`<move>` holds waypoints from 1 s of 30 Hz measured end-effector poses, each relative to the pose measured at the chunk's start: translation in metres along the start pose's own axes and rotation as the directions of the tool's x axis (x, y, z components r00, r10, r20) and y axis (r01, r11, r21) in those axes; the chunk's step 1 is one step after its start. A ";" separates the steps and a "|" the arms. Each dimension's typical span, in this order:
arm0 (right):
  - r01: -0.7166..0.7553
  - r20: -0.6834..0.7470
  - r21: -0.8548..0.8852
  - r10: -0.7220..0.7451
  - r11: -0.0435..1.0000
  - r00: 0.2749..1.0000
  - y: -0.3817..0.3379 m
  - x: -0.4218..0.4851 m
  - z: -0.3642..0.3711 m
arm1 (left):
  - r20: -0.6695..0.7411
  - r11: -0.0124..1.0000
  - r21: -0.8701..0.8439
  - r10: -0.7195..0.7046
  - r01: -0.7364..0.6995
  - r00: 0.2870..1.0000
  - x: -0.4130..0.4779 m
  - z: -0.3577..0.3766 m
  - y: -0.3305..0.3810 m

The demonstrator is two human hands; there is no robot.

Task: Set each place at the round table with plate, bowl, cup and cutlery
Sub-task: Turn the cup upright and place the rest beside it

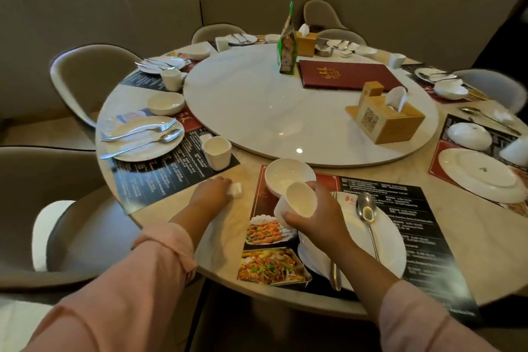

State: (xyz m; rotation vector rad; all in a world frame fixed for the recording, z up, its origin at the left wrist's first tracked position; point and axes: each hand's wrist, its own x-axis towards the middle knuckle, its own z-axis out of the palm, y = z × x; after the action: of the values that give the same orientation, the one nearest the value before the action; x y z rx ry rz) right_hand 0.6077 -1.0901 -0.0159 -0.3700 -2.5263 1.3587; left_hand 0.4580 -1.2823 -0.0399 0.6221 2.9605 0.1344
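My right hand (315,217) grips a white cup (297,203), tilted with its mouth toward me, above the left part of the near place mat (428,226). A white bowl (288,176) stands just beyond the cup. The near white plate (391,246) carries a spoon (368,223) and a fork handle (335,274); my wrist hides most of the fork. My left hand (214,190) rests on the table left of the mat and pinches a small white block (235,190). The place to the left has a plate (143,138) with fork and spoon, a cup (216,151) and a bowl (165,103).
A white turntable (257,106) fills the round table's middle, bearing a red menu (345,76), two wooden tissue boxes (385,120) and a green packet (287,48). On the right lie an upturned plate (480,174) and upturned bowl (468,134). Grey chairs (85,77) ring the table.
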 end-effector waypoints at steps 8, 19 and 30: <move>0.092 -0.188 0.130 -0.067 0.987 0.980 0.022 -0.016 -0.052 | -0.288 0.887 -0.462 -0.120 -0.028 0.950 -0.042 0.002 0.050; -0.080 -0.299 -0.097 0.048 0.992 0.953 0.087 0.035 -0.196 | -0.302 0.716 -0.656 0.041 -0.239 0.952 -0.042 -0.032 0.193; -0.006 0.207 -0.344 0.082 0.939 0.975 0.152 0.097 -0.262 | -0.192 0.769 -0.610 0.092 -0.192 0.977 -0.009 -0.025 0.276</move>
State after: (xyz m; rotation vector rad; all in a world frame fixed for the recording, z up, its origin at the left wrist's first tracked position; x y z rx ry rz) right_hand 0.6205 -0.7728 0.0059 -0.3600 -2.9632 1.0175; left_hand 0.5719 -1.0353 0.0156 0.7459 2.7170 1.1764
